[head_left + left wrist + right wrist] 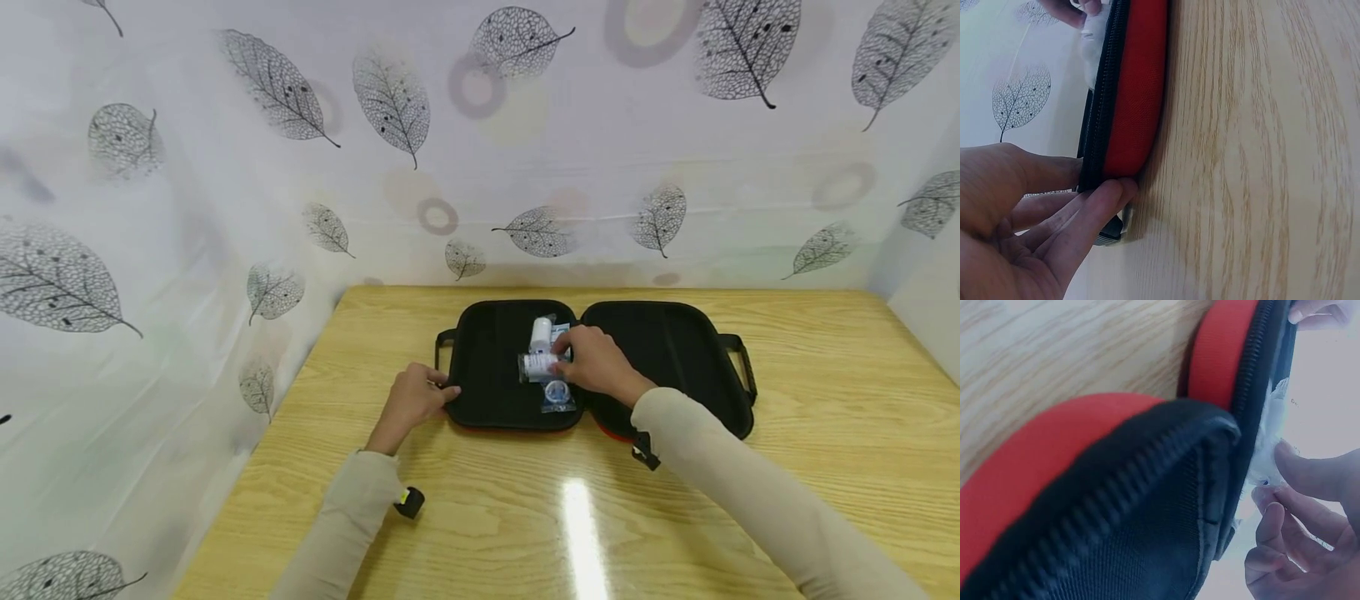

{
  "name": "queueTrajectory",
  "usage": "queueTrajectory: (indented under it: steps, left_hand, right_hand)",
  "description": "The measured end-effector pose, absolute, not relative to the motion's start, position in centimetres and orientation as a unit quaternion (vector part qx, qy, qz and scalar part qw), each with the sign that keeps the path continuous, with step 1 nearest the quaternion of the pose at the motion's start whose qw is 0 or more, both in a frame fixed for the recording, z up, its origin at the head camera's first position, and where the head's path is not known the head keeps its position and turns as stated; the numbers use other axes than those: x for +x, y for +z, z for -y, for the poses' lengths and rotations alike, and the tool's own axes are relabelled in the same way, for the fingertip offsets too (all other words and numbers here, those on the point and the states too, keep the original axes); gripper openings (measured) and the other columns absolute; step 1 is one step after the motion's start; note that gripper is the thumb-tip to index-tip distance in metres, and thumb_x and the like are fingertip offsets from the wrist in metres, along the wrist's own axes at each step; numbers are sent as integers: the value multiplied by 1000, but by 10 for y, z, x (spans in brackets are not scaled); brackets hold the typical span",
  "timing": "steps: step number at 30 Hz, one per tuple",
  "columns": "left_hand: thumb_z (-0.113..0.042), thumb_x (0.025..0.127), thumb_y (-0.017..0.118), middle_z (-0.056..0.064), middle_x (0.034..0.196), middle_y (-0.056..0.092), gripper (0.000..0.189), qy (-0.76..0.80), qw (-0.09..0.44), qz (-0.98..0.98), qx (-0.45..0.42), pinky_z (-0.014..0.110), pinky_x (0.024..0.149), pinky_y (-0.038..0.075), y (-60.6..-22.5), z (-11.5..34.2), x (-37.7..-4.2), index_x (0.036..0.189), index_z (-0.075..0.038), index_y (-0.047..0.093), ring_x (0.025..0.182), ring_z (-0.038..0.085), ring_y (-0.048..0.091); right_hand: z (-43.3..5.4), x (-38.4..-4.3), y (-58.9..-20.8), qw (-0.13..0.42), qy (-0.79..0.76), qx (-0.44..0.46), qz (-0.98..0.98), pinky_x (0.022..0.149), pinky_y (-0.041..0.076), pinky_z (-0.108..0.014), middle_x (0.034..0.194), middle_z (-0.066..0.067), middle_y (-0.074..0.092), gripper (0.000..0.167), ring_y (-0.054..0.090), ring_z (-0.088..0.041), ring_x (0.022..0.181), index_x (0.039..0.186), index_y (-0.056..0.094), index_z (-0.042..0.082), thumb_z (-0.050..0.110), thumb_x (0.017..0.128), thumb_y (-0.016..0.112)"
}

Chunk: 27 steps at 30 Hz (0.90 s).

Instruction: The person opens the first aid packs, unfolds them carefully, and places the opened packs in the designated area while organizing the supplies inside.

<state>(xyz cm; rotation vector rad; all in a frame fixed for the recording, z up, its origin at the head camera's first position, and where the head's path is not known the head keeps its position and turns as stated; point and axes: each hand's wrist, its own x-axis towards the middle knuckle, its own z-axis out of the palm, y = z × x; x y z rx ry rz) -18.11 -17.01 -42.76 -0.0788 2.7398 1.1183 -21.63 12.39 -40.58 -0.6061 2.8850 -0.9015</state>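
A red zip case with a black lining lies unfolded on the table, its left half (487, 367) beside its right half (675, 358). My left hand (414, 396) pinches the left half's near-left corner, thumb on the zip edge and fingers against the red side (1138, 94). Over the left half, my right hand (596, 358) grips a white, printed roll in clear wrap (536, 367) between thumb and fingers. Around it lie another white wrapped roll (541, 333), a small clear packet with a round white item (557, 393), and a partly covered blue-and-white packet (561, 330).
Black carry handles stick out at both outer ends, the right handle (741, 367) and the left handle (444, 346). The wooden table (487, 517) stretches in front of the case. A leaf-patterned curtain (450, 150) hangs behind and to the left.
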Motion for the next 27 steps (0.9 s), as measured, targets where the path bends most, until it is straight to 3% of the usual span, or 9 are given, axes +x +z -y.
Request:
queueTrajectory:
  steps: [6,13,19,25,27]
  left_hand:
    - [-20,92,77,14,93,76,36,379,91,-920,-28,36,69,61,-428,170,-181,121,2,72,60,18,72]
    - [-19,92,77,15,96,76,35,380,91,-920,-28,35,67,61,-429,170,-180,120,2,72,60,18,72]
    - [-19,92,77,14,93,76,33,374,86,-923,-21,35,68,60,-430,171,-181,118,2,73,60,17,72]
    - [-20,92,77,13,91,76,34,372,84,-924,-18,36,70,61,-430,171,-181,118,2,74,60,17,72]
    - [-20,92,77,13,92,76,34,371,84,-925,-17,36,70,60,-430,171,-181,118,2,73,60,17,72]
  right_hand:
    - [-132,-217,-402,-2,-313,-201,-928,72,56,-44,98,-13,75,24,67,-22,79,103,77,-1,15,86,81]
    - [-148,-220,-399,-11,-323,-181,-929,74,56,-46,100,-13,74,25,67,-25,83,105,77,-1,17,88,81]
    - [-168,-223,-397,-22,-317,-162,-934,69,54,-44,96,-14,74,23,64,-21,71,102,77,-2,16,88,80]
    - [-192,-224,-393,-23,-309,-132,-941,60,44,-36,96,-17,73,25,53,-18,59,104,76,-3,16,88,78]
    - [-201,-224,-393,-27,-305,-126,-944,61,46,-38,97,-18,73,25,55,-19,61,105,75,-3,17,89,78]
